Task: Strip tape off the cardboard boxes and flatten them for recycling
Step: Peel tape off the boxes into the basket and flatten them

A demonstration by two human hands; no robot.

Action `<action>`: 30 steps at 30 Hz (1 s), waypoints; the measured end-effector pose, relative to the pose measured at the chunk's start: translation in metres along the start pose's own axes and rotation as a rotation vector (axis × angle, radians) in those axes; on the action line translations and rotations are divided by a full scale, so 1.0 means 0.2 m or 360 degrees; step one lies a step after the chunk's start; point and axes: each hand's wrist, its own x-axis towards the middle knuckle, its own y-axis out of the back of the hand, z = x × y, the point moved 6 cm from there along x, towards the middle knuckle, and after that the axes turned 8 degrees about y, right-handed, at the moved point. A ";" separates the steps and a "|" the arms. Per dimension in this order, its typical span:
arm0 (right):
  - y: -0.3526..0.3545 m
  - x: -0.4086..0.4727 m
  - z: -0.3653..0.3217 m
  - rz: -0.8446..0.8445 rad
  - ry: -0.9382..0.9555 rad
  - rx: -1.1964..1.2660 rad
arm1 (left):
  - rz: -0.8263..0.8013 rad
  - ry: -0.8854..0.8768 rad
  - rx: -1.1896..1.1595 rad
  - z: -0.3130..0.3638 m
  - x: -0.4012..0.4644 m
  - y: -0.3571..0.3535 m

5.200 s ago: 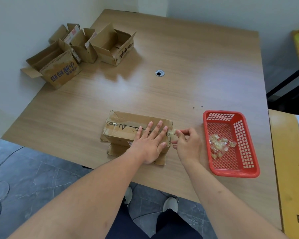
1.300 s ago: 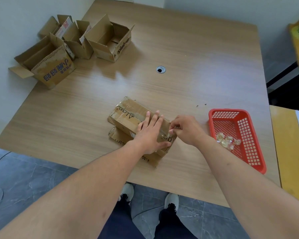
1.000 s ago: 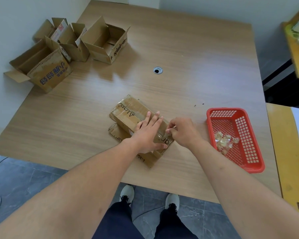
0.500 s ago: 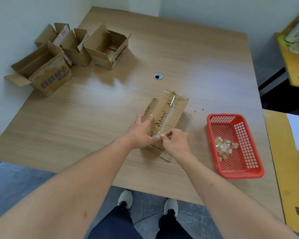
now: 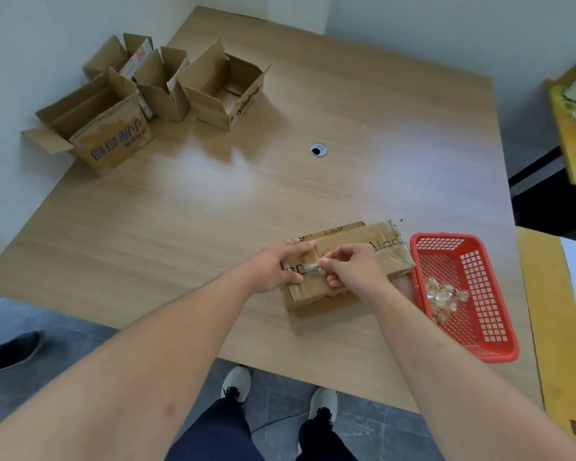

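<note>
A flattened cardboard box [image 5: 350,261] lies on the wooden table [image 5: 213,211] near its front edge, long side left to right. My left hand [image 5: 276,267] grips the box's left end, thumb on top. My right hand [image 5: 350,267] rests on the box's middle and pinches a clear strip of tape [image 5: 313,267] at its top face, right beside my left thumb. Several open cardboard boxes [image 5: 153,98] stand at the table's far left corner.
A red plastic basket [image 5: 479,327] with several crumpled tape bits inside sits right of the flattened box, touching its right end. A cable hole [image 5: 318,150] is in the table's middle. A yellow table [image 5: 559,344] stands to the right. A dark shoe [image 5: 10,351] is on the floor at left.
The flattened box has been turned from pointing away from me to lying left to right, against the basket. Both hands stayed on it, the right still pinching tape.
</note>
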 end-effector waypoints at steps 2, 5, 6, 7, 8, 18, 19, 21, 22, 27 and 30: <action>0.01 -0.01 -0.03 0.0170 0.0417 -0.0303 | 0.0048 0.0019 -0.0055 0.02 0.00 0.00; -0.05 -0.07 -0.10 0.0257 0.1034 -0.0697 | 0.0185 0.0051 -0.0024 0.05 -0.01 0.04; -0.07 -0.09 -0.12 0.0238 0.1144 -0.0764 | 0.0243 0.0069 0.0000 0.05 -0.02 0.05; -0.09 -0.10 -0.13 0.0217 0.1237 -0.0830 | 0.0303 0.0090 0.0028 0.06 -0.03 0.07; -0.11 -0.10 -0.15 0.0181 0.1324 -0.0897 | 0.0363 0.0104 0.0062 0.06 -0.05 0.08; -0.12 -0.07 -0.10 -0.0480 0.1182 -0.0797 | 0.0513 -0.0011 0.0447 0.10 -0.15 0.04; -0.10 -0.08 -0.12 -0.0456 0.1138 -0.0715 | 0.0499 -0.0056 0.0565 0.11 -0.16 0.03; -0.07 -0.07 -0.13 -0.0372 0.0947 -0.0583 | 0.0476 -0.0137 0.0790 0.11 -0.18 -0.01; -0.06 -0.05 -0.13 -0.0343 0.0838 -0.0546 | 0.0468 -0.0149 0.0870 0.10 -0.19 -0.02; -0.04 0.00 -0.08 -0.0371 0.0627 -0.0528 | 0.0388 -0.0113 0.0986 0.05 -0.20 -0.10; -0.05 -0.01 -0.07 -0.0317 0.0622 -0.0539 | 0.0364 -0.0133 0.1040 0.05 -0.22 -0.12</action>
